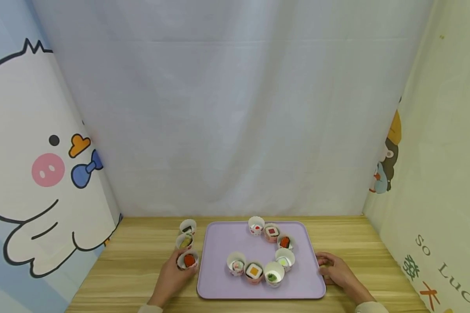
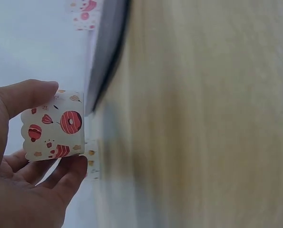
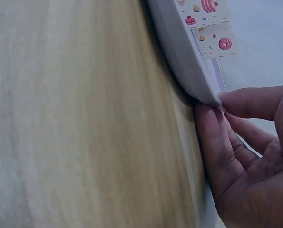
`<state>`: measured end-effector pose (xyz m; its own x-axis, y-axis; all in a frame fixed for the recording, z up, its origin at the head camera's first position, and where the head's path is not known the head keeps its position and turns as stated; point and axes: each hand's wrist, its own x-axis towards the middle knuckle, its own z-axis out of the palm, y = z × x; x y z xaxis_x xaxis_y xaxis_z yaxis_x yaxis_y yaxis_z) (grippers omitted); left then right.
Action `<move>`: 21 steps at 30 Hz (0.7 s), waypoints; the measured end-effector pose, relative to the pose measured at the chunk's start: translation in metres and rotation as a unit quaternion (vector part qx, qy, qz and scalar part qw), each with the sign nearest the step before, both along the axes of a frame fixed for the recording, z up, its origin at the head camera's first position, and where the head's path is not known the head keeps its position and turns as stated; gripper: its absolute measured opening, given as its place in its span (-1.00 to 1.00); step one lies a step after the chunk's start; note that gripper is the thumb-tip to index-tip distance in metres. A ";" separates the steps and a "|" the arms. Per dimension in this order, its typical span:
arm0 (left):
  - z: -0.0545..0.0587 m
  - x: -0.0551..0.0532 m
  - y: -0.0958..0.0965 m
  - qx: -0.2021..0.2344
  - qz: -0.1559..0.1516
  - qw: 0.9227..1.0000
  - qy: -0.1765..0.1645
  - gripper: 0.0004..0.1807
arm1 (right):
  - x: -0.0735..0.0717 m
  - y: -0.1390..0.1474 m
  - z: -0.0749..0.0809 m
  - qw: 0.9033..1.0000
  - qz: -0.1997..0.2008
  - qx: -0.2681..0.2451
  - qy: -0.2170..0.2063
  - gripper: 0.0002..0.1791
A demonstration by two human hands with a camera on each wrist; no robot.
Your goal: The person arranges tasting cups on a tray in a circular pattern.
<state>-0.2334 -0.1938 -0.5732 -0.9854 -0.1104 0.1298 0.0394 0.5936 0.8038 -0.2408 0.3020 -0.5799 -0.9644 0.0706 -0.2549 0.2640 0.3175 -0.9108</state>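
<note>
In the head view my left hand point(image 1: 175, 277) grips a paper baking cup point(image 1: 182, 265) with a red-topped sushi piece point(image 1: 189, 260) in it, left of the lilac tray point(image 1: 219, 243). The left wrist view shows thumb and fingers round the cup point(image 2: 55, 126), printed with doughnuts and cakes. Behind it stand two more cups, one with a yellowish-green piece point(image 1: 186, 241), one with a dark piece point(image 1: 187, 229). My right hand point(image 1: 337, 273) is at the tray's right edge; in the right wrist view its thumb and fingers pinch the tray rim point(image 3: 212, 97).
Several paper cups stand in a curved row on the tray, among them a cup with a white, orange-centred piece point(image 1: 254, 272) and a rear cup point(image 1: 256, 225). A wooden table point(image 1: 113, 265) lies beneath. A pale curtain point(image 1: 235, 130) hangs behind, with printed cloths at both sides.
</note>
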 end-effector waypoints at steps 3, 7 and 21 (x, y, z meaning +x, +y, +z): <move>0.010 0.003 -0.003 0.008 0.006 1.000 -0.002 -0.32 | 0.000 0.000 0.000 1.000 -0.002 0.000 -0.001 -0.37; 0.024 0.004 -0.006 0.017 0.007 1.000 0.004 -0.33 | 0.000 0.000 0.001 1.000 -0.001 0.003 0.001 -0.38; 0.057 0.001 0.002 0.018 -0.016 0.999 0.031 -0.33 | 0.003 -0.001 0.004 1.000 0.005 0.000 0.006 -0.37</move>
